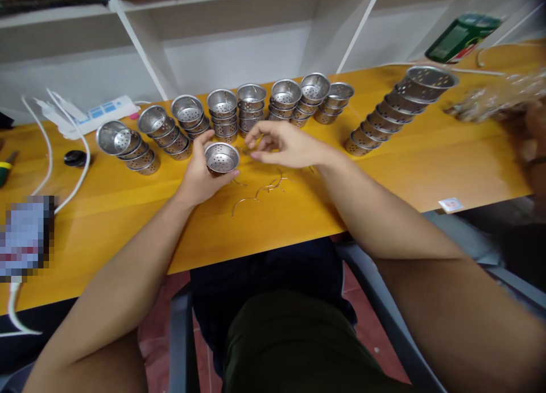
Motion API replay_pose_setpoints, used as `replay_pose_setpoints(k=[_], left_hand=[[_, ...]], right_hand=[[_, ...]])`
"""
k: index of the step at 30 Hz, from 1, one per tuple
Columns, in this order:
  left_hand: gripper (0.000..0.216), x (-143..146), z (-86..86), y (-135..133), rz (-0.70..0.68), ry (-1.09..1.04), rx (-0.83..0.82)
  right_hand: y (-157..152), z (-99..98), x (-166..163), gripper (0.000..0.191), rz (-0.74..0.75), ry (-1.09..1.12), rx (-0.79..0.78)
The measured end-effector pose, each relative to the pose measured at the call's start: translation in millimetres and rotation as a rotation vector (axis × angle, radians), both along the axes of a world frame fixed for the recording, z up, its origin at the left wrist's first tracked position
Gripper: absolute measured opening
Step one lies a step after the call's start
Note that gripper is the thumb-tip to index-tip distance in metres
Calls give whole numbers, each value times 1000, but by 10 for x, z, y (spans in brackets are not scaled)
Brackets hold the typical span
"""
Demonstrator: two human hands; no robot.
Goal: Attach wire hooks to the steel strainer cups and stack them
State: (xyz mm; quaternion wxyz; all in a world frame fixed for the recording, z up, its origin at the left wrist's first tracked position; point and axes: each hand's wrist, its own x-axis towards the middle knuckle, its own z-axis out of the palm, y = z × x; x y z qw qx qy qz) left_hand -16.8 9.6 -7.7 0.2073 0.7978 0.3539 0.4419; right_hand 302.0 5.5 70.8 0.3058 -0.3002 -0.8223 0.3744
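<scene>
- Because your left hand (197, 174) curves around the left side of the round, silver, perforated metal cup (222, 157), the mouth faces up and the inside lies open to view; thumb at the near side and fingers at the far side are spread only as wide as the wall, probably to steady it without covering the opening.
- The cup is near the middle of the yellow-orange tabletop (205, 239), on the near side of the stacks; you cannot tell here whether its base touches the surface.
- Your right hand (285, 144) hangs just right of the cup, fingers half curled and thumb close to the forefinger, a posture that suits fine handling; whether anything thin is pinched there is too small to tell.
- The thin, bent metal wires (268, 188) lie loose on the near side of your right hand, likely put there for a short reach.
- The far row of nested silver perforated cups (222, 106) stands in eight stacks, presumably to save space and leave your hands room.
- The tall, right-leaning stack of similar cups (384, 111) stands apart at the right, seemingly clear of your right forearm.
</scene>
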Motion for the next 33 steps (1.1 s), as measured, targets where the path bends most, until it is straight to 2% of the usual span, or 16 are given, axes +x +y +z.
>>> replay_pose_setpoints(k=[3,6,12,14,17,20,23,27,33], left_hand=[[127,4,9,-1,19,-5,13],[122,44,41,-42,2,-12,-13],[121,73,96,-87,-30,-34,-67],[122,70,109,-89,-16,-22,-60],[127,67,110,-81,10,-19,-39],[130,66,89,-68,16,-41,-41],[125,71,87,-70,9,-76,-63],[120,89,137,-108,17,-121,-75],[110,94,162,-122,16,-112,-96]], right_hand=[[-35,221,328,28,90,-466,-110],[-152,294,339,13,56,-803,-127],[-318,260,-8,11,-36,-992,41],[-293,267,-25,10,-22,-953,82],[-203,285,56,12,-36,-782,101],[-114,284,173,15,-169,-558,44],[-50,237,224,16,-288,-330,-5],[2,124,168,19,-374,-126,0],[-35,8,2,53,-345,-54,-17]])
